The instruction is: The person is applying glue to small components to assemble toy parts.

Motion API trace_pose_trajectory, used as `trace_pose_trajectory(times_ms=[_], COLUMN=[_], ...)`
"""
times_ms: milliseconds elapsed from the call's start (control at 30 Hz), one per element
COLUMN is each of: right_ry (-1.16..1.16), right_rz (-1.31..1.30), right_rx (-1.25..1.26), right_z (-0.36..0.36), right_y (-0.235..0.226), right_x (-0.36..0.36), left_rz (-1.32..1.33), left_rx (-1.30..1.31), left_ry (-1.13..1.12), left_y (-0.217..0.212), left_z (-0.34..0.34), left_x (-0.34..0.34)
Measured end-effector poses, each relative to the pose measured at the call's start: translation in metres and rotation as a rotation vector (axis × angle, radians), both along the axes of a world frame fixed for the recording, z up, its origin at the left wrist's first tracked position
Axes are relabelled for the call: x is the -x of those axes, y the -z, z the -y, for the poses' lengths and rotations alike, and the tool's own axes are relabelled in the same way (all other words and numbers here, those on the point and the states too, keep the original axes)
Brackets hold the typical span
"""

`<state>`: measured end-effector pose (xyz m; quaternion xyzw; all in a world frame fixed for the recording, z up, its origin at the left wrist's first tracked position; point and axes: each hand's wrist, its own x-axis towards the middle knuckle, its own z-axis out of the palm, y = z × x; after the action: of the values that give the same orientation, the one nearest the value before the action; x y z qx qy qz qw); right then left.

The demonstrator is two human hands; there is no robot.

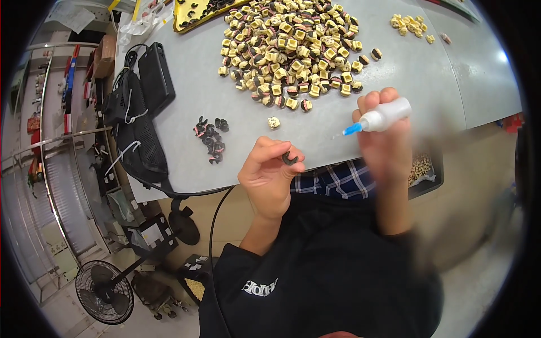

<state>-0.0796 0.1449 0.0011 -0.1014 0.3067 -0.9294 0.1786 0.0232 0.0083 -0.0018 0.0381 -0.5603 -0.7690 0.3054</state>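
Observation:
Between the thumb and fingers of my left hand [269, 177] is pinched a small black curved piece [289, 158]. My right hand [385, 141] grips a white squeeze bottle [389, 114] whose blue nozzle [353, 129] points left, toward the left hand but apart from the piece. One cream speckled piece [273, 123] lies on the table just beyond my left hand. To its left is a small heap of black curved pieces [211, 141], some with pink on them. A large pile of cream, black and pink small pieces [293, 50] spreads farther back.
A yellow tray [181, 22] with black pieces stands at the far left. Cream pieces [408, 25] lie at the far right. A black power brick [156, 76] and a mesh pouch [145, 138] with cables line the grey table's left edge. A fan [104, 292] stands at lower left.

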Motion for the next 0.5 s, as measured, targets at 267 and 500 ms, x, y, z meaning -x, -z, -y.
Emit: trace_pose_trajectory(times_ms=[267,500], right_ry=[-0.048,0.064], right_rz=[-0.069,-0.145], right_rx=[0.008,-0.102], right_z=[0.0056,0.0056], right_y=[0.0071,0.0055], right_x=[-0.0026,-0.0038], left_rz=[0.021,0.108], left_rx=[0.199,0.323], left_ry=[-0.053,-0.056], left_y=[0.0024,-0.0002], left_z=[0.0024,0.0022], left_x=[0.002,0.0008])
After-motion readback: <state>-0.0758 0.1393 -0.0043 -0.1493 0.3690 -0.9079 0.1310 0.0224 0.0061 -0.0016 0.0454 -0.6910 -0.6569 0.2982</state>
